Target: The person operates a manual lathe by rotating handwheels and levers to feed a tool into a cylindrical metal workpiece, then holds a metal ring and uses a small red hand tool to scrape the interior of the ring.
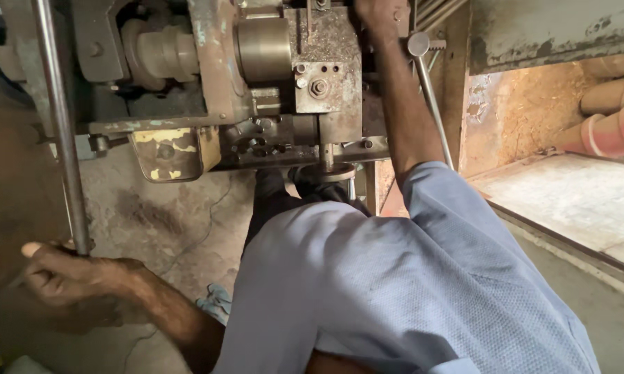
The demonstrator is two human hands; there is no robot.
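My left hand (69,273) is closed around a long steel rod (57,118) that runs up the left side of the picture. My right hand (381,17) reaches up to the top of an old grey metal machine (270,83), its fingers partly cut off by the frame's top edge, and rests on the machine's upper part. Just right of my right forearm a thin lever with a round knob (418,44) slants down. A brass-coloured cylinder (263,48) and a bolted block (319,86) sit in the machine's middle.
A chipped yellow plate (175,154) hangs under the machine. A small handwheel (326,172) sits low at its middle. At the right are a rusty wall, a light slab (568,201) and stacked clay-coloured pipes (613,118). Blue cloth (215,301) lies on the dirty floor.
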